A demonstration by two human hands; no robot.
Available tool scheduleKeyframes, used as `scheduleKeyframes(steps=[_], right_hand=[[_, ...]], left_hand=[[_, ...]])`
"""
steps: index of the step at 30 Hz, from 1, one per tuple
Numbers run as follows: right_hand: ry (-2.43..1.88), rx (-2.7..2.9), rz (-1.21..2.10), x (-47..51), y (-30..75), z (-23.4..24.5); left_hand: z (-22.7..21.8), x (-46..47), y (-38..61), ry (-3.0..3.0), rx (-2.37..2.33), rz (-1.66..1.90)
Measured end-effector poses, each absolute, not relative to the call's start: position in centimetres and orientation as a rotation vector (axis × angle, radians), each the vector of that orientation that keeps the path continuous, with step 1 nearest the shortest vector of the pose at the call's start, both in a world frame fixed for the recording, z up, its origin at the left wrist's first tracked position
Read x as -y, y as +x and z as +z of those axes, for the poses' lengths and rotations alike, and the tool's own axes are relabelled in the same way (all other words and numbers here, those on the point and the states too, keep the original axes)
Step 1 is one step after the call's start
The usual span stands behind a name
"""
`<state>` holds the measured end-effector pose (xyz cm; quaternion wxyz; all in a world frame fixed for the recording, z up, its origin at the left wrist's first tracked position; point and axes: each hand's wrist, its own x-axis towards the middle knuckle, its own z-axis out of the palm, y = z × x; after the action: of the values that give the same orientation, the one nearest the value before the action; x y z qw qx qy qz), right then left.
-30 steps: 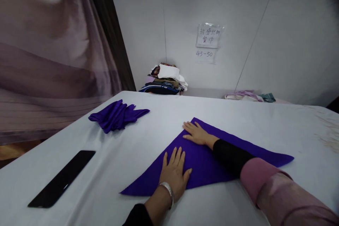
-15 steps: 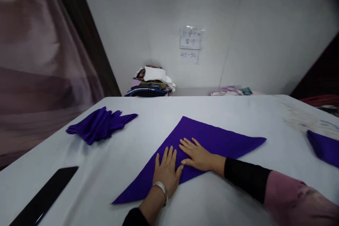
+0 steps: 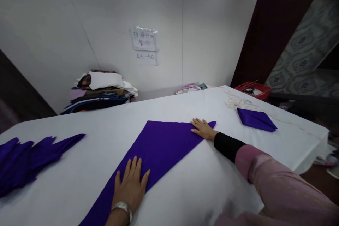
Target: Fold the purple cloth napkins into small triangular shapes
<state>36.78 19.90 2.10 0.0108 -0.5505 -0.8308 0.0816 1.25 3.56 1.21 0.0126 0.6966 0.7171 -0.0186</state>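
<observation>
A purple cloth [image 3: 161, 144] folded into a long triangle lies flat on the white table [image 3: 106, 155]. My left hand [image 3: 131, 185], with a silver bracelet at the wrist, lies flat and open on the cloth's near left part. Resting flat and open on the cloth's far right tip is my right hand [image 3: 202, 129], fingers stretched out. Neither hand grips anything.
A heap of folded purple cloths [image 3: 29, 157] lies at the table's left. Another folded purple cloth [image 3: 255, 119] sits at the far right. A stack of mixed fabrics [image 3: 99, 88] stands by the wall under a paper notice [image 3: 144, 39]. A red basket [image 3: 253, 90] is beyond the table's right corner.
My right hand has slid out along the cloth to its right tip, away from my left hand. The view has swung right; the black phone has left the frame.
</observation>
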Motion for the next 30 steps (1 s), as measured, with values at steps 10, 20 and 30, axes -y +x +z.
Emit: scheduleKeyframes(steps=[10, 20, 30], right_hand=[[-2.142, 2.243, 0.205, -21.8, 42.9, 4.0], [-1.480, 2.665, 0.340, -14.6, 33.9, 4.3], [-1.746, 2.597, 0.322, -18.0, 38.9, 2.8]], left_hand=[[1.2, -3.6, 1.2, 2.164, -2.219, 0.052], [1.5, -3.5, 1.2, 2.195, -2.203, 0.035], [0.9, -3.7, 1.0, 2.213, -2.216, -0.025]])
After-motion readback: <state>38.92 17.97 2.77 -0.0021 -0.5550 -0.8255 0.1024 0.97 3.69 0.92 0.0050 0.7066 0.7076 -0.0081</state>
